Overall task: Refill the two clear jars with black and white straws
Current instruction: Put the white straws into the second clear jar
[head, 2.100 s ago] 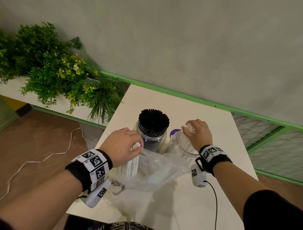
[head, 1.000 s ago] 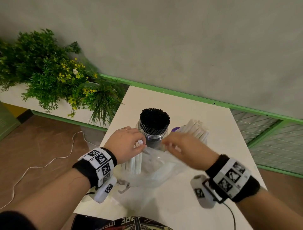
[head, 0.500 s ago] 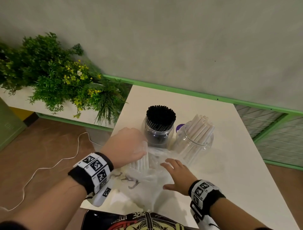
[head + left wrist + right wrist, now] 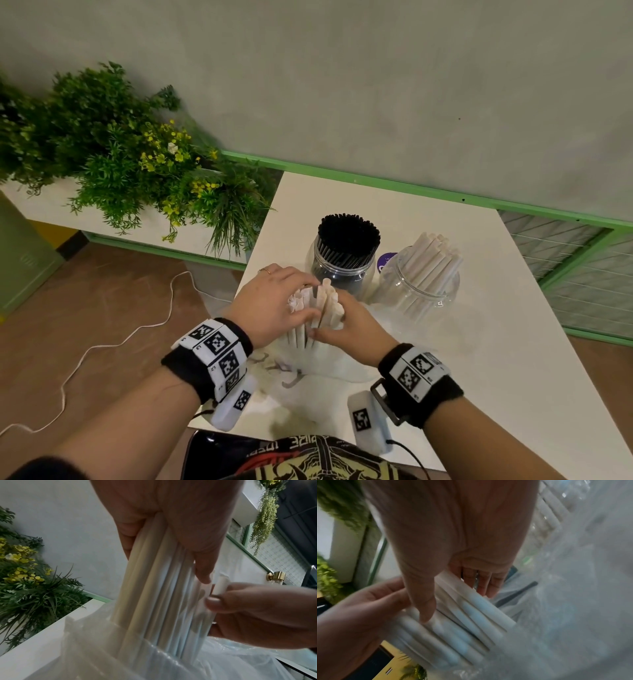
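White straws [image 4: 317, 310] stand bunched upright in the clear plastic bag [image 4: 329, 363] at the near-left part of your table [image 4: 513, 359]. Your left hand [image 4: 274, 305] curls around the bunch from the left, and your right hand [image 4: 356, 330] pinches a few straws on its right side, fingers curled. Behind them, the left jar [image 4: 337, 270] is packed with black straws [image 4: 348, 234], while the right jar [image 4: 419, 291] holds white ones leaning.
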Motion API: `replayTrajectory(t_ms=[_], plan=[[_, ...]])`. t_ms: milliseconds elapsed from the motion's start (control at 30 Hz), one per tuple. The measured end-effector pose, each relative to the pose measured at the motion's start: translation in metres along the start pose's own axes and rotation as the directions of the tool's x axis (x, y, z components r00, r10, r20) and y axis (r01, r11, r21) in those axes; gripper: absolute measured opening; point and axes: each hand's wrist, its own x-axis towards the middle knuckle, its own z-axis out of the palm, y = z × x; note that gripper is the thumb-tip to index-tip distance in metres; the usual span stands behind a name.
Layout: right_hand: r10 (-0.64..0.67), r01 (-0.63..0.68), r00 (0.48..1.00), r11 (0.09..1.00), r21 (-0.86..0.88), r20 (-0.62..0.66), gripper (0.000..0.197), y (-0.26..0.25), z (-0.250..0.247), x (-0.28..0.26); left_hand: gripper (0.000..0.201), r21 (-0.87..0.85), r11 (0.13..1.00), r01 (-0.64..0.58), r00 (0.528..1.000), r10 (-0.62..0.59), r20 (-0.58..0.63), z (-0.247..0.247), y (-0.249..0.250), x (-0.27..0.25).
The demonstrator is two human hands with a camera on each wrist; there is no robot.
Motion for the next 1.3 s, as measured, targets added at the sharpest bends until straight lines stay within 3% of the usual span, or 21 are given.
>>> replayTrajectory(t_ms=[133, 300, 500, 667, 833, 1000, 1167, 1300], plan=[[0.054, -0.050, 0.998, 0.979, 0.199, -0.016, 0.044, 0.000, 0.008, 0.007, 0.054, -0.023, 1.000, 0.018, 1.000, -0.018, 0.019, 0.000, -0.001, 0.000], [0.020, -0.001, 0.997, 0.971, 0.238, -0.075, 0.044, -0.004, 0.009, 0.011, 0.057, -0.033, 0.997, 0.065, 0.997, -0.064, 0.043, -0.003, 0.001, 0.001], [0.017, 0.010, 0.995, 0.963, 0.268, -0.097, 0.044, -0.005, 0.013, 0.016, 0.045, -0.079, 0.993, 0.089, 0.996, -0.087, 0.025, -0.005, 0.002, 0.000], [0.020, 0.016, 0.991, 0.964, 0.266, -0.133, 0.039, -0.006, 0.016, 0.017, 0.028, -0.046, 0.997, 0.062, 0.998, -0.063, -0.025, -0.004, 0.000, 0.000], [0.003, 0.050, 0.980, 0.964, 0.260, -0.200, 0.033, -0.008, 0.018, 0.016, 0.034, -0.025, 1.000, -0.007, 0.999, 0.006, -0.039, 0.001, -0.006, 0.004], [-0.048, 0.147, 0.927, 0.959, 0.243, -0.373, 0.040, -0.015, 0.010, 0.011, 0.032, 0.032, 0.999, -0.012, 0.999, 0.013, -0.036, 0.004, -0.007, 0.009], [-0.113, 0.288, 0.840, 0.922, 0.259, -0.531, 0.045, -0.051, -0.026, 0.006, 0.011, 0.072, 0.997, 0.000, 0.999, 0.004, -0.053, 0.011, 0.001, 0.019], [-0.160, 0.370, 0.774, 0.900, 0.231, -0.613, 0.040, -0.088, -0.074, 0.001, 0.027, 0.069, 0.998, -0.005, 0.998, 0.009, -0.062, 0.015, 0.005, 0.026]])
